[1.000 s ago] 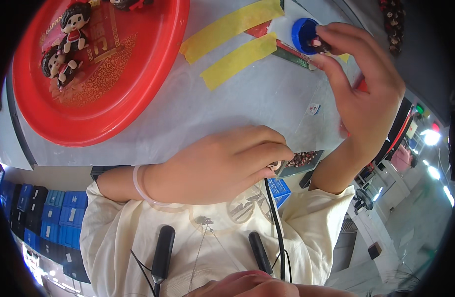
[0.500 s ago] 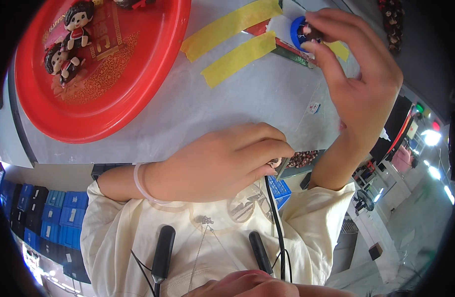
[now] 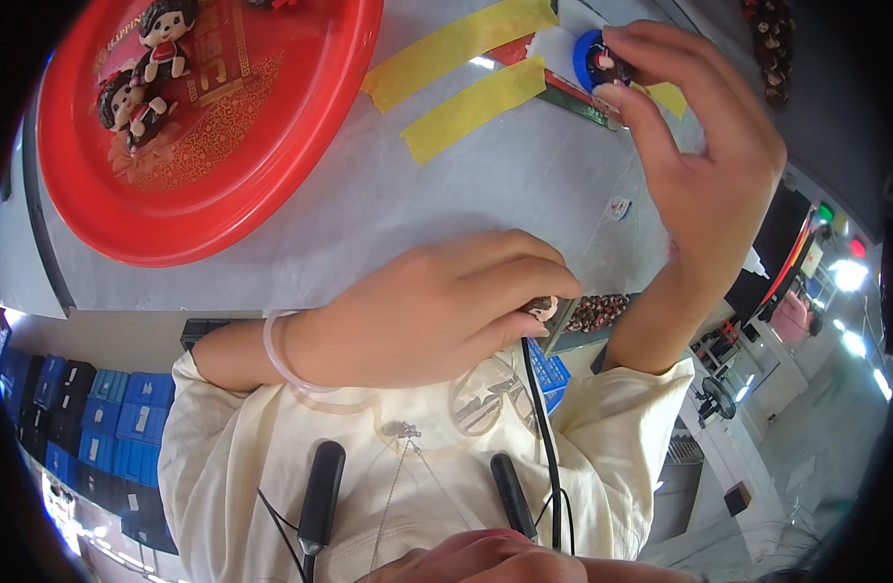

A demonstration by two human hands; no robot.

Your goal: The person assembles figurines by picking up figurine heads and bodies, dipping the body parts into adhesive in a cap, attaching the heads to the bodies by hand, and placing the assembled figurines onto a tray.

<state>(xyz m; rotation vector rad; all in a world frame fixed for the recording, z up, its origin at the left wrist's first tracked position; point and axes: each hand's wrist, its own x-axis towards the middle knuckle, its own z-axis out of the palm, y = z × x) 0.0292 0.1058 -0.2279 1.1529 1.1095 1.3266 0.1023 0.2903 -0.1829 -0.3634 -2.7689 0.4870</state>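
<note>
My right hand (image 3: 709, 165) reaches to the far right of the grey table (image 3: 524, 185). Its thumb and fingertips pinch a small dark bead (image 3: 602, 66) on top of a round blue cap (image 3: 584, 51). My left hand (image 3: 437, 306) lies at the near table edge with a pale bracelet on the wrist. Its fingertips are closed on a small brownish bead (image 3: 542, 309). A strand of dark beads (image 3: 597, 311) lies right next to that hand at the table edge.
A large red tray (image 3: 272, 185) with small doll figures (image 3: 136, 92) fills the far left. Two yellow tape strips (image 3: 466, 73) are stuck on the table near the blue cap. Blue crates (image 3: 106, 418) stand on the floor at the lower left.
My right hand has closed further over the blue cap and shifted slightly away from me. My left hand has stayed where it was.
</note>
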